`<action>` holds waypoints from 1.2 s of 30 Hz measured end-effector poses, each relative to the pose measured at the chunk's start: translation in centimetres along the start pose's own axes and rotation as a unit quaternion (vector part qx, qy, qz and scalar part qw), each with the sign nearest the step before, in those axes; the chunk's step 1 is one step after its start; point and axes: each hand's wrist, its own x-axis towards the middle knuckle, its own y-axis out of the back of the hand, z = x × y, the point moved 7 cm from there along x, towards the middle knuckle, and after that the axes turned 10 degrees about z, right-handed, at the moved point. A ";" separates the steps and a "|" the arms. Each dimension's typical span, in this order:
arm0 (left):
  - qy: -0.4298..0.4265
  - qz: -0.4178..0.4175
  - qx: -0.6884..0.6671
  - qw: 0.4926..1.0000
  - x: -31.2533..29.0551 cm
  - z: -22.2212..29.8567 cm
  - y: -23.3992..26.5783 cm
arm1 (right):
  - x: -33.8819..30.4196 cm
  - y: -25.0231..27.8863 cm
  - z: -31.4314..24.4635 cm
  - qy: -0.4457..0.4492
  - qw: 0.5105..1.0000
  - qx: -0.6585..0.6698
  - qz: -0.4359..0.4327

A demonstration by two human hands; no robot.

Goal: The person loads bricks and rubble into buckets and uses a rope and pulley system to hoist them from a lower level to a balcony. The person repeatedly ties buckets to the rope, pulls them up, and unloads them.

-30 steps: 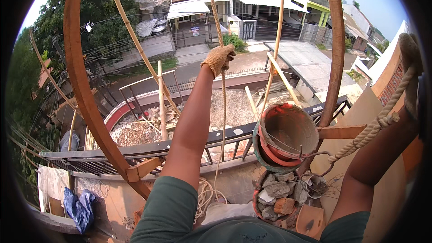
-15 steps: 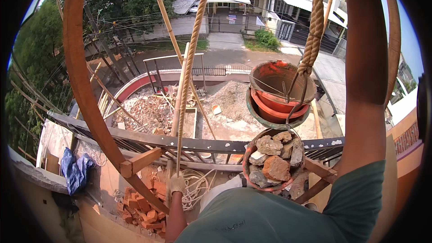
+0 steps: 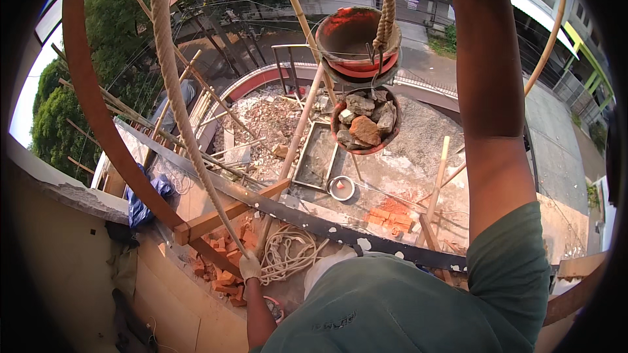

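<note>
My left hand (image 3: 249,265), in a pale work glove, is closed around a thick rope (image 3: 173,78) that runs up past the top edge. My right arm (image 3: 489,91) reaches straight up, and its hand lies beyond the top of the picture. Out past the railing hangs a second, knotted rope (image 3: 387,6) with a metal hook (image 3: 375,77) below it. Nested red and black buckets (image 3: 333,64) hang there, tilted. Just under them is a bucket (image 3: 340,147) heaped with broken rocks (image 3: 365,129); how it is attached is partly hidden.
A dark, paint-chipped railing (image 3: 314,225) crosses in front of me. Beside my left hand lie broken bricks (image 3: 226,281) and coiled rope (image 3: 288,255). A curved wooden frame (image 3: 88,91) stands at left, near a blue tarp (image 3: 145,199). Far below are rubble (image 3: 255,114) and a round basin (image 3: 341,188).
The hanging buckets, rock-filled one included, now appear farther out beyond the railing and higher in view. My view has turned and tips further down. My left hand still grips the rope.
</note>
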 end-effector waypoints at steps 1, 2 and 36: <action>-0.004 -0.010 -0.067 0.998 -0.5 2.9 -0.2 | -0.7 1.8 2.4 0.008 1.000 -0.013 -0.022; -0.007 -0.020 -0.133 0.991 -1.2 6.0 -0.6 | -1.3 3.6 4.7 0.016 0.999 -0.027 -0.042; -0.255 -0.031 -0.411 0.875 -9.7 53.7 10.6 | -32.5 32.1 31.2 -0.233 0.761 -0.476 0.374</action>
